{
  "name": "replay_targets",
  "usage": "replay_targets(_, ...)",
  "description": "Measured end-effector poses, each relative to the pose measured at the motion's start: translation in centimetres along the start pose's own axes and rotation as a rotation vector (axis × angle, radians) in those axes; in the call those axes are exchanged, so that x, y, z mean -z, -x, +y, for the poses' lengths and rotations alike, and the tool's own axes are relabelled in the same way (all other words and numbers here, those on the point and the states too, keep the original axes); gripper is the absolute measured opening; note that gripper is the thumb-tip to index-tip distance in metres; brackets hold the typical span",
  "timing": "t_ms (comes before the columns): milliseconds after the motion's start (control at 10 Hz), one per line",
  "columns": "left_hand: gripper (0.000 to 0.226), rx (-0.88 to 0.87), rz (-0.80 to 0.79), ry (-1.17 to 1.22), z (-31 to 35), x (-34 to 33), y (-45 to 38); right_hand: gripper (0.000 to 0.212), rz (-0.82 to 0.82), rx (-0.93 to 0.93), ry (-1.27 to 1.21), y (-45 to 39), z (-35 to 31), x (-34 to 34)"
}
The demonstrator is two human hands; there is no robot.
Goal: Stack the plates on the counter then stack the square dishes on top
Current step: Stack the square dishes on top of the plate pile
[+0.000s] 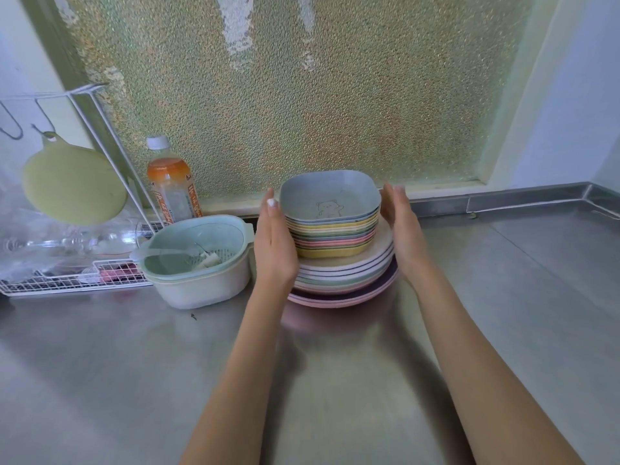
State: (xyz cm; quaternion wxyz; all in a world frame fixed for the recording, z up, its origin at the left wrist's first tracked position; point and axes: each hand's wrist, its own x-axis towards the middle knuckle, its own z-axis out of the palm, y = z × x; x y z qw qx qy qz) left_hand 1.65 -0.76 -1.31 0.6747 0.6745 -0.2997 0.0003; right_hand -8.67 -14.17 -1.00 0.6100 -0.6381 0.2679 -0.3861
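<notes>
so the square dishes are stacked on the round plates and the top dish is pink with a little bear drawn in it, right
Not quite. In the head view the square dishes do sit stacked on the round plates, and the top dish does have a little bear drawn in it, but that dish is pale blue-grey, not pink. A pink one lies lower in the stack. The left hand and right hand flank the stack.

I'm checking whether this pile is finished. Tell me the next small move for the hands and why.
Probably ease both hands away. The square dishes already sit nested on the round plates on the counter, and the left hand and right hand flank the pile with straight fingers, gripping nothing.
</notes>
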Motion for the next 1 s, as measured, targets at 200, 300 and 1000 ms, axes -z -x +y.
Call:
replay_targets(200, 0.052, 0.227, -0.050, -0.107, -0.2, -0.6, 0.1, 0.092, 0.035, -0.025, 0.180, 0.2, 1.0, -1.5)
replay_targets(300, 0.052, 0.182, -0.053, -0.110, -0.2, -0.3, 0.0, 0.088, 0.057, -0.015, 0.184, 0.0, 1.0, -1.6)
replay_targets(1000, 0.050, 0.100, -0.131, -0.165, 0.8, 0.8, -0.3, 0.061, -0.033, 0.042, 0.397, 1.3, -1.0, -1.3)
